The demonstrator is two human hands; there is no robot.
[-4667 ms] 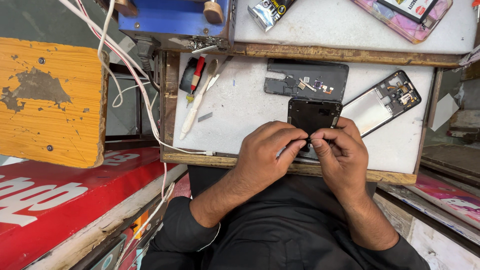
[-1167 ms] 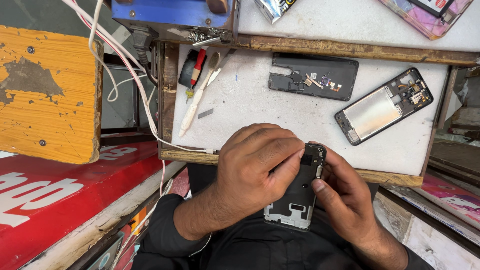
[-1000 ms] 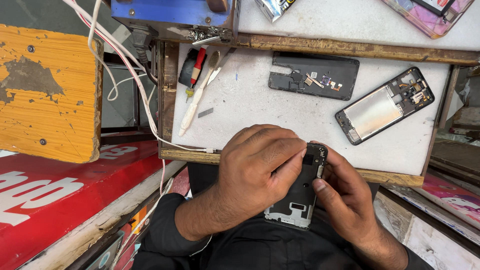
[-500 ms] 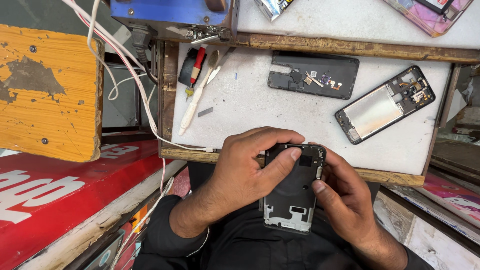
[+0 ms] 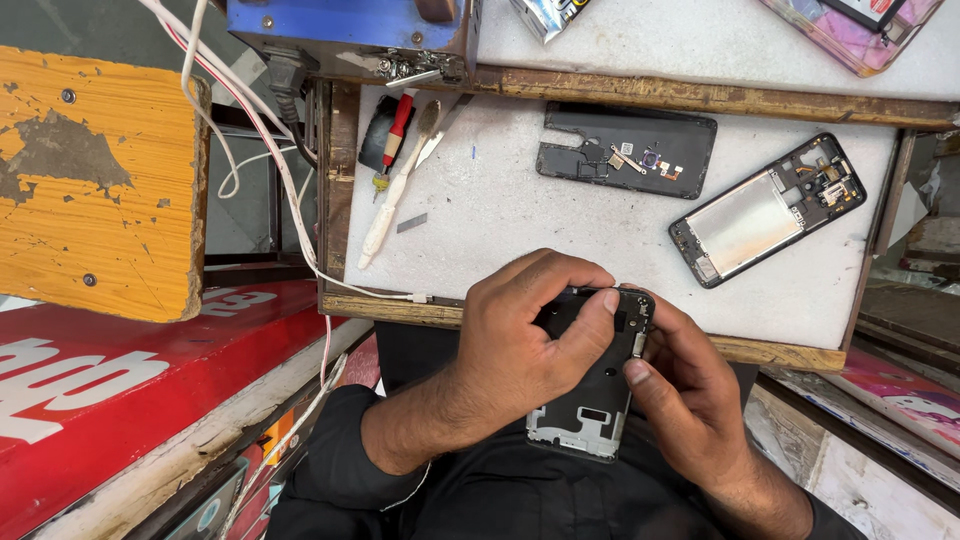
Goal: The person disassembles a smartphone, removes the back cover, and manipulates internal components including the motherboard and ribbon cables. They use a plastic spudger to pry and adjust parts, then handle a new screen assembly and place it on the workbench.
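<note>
Hands are both gripping the phone frame (image 5: 590,385) just off the table (image 5: 520,215) edge: left hand (image 5: 525,345) is closing over its top, right hand (image 5: 680,375) is pinching the side. I'm thinking pry gently, keeping it supported underneath.

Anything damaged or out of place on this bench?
The yellow stool at left has chipped paint with bare grey patches. The opened phone and back cover lie apart on the worktop, innards exposed. Nothing spilled.
</note>
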